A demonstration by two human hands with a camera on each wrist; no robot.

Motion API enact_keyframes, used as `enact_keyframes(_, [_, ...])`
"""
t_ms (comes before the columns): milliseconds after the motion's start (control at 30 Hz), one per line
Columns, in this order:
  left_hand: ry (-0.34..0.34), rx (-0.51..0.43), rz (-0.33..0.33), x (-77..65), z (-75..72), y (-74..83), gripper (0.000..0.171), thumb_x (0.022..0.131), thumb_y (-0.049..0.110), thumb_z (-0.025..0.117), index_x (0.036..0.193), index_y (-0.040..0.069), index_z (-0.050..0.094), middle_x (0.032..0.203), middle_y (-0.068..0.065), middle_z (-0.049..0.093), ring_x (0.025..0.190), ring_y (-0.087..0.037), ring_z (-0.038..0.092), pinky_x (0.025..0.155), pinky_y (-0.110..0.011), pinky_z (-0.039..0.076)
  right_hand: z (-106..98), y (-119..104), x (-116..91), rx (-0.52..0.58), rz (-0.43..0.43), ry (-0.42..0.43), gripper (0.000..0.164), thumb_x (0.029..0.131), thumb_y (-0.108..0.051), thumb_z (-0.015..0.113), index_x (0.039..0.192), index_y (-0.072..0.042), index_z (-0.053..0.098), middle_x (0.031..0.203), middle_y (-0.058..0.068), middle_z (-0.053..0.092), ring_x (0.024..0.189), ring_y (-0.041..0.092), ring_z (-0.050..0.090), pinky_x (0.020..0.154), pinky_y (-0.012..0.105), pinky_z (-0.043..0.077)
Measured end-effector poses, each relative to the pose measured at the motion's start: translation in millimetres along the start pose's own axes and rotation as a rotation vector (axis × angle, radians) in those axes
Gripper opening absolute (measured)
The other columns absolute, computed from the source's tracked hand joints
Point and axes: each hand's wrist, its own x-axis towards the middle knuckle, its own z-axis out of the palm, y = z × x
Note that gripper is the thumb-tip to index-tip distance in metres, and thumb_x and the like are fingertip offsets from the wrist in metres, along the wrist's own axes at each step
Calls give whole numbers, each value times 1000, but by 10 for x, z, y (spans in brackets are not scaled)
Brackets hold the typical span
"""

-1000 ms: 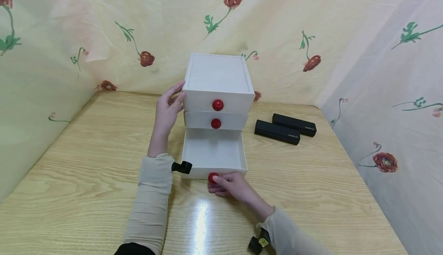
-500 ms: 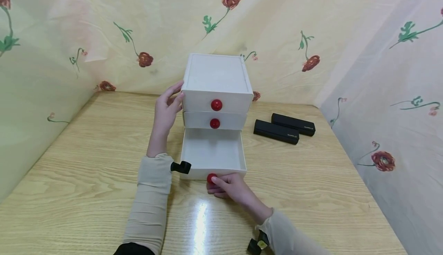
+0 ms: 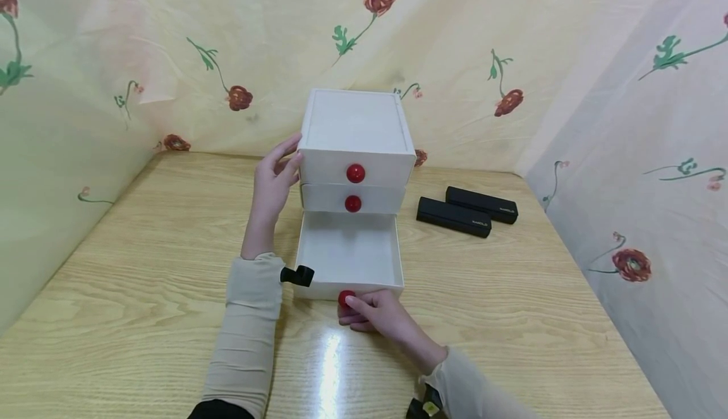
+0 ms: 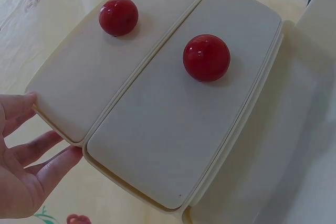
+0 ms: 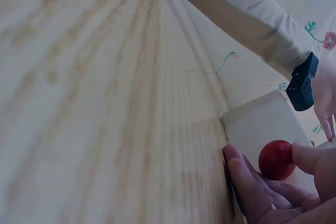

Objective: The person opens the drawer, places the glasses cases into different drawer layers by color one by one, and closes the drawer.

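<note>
Pinching knob (image 5: 274,162), my right hand (image 3: 383,313) opens drawer (image 3: 351,256) farther from bench's (image 3: 153,267) back edge; left hand (image 3: 270,182), fingers loosely straight, touches cabinet (image 3: 357,121).

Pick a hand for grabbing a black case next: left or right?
Probably the right hand: both black cases lie on that side of the drawer unit, while the left hand touches its opposite side. The right would first need to release the red knob of the bottom drawer.

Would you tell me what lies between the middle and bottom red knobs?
The head view shows the open bottom drawer, visibly bare inside, between the middle knob and bottom knob.
</note>
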Motion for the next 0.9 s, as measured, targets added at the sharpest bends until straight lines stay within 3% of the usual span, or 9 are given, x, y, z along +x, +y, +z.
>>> enact_keyframes(900, [-5, -6, -11, -24, -13, 11, 41, 98, 23, 57, 139, 16, 54, 139, -9, 55, 120, -25, 58, 96, -49, 52, 101, 43, -81, 25, -27, 9, 40, 101, -21, 51, 115, 14, 63, 105, 27, 70, 95, 28, 72, 79, 31, 59])
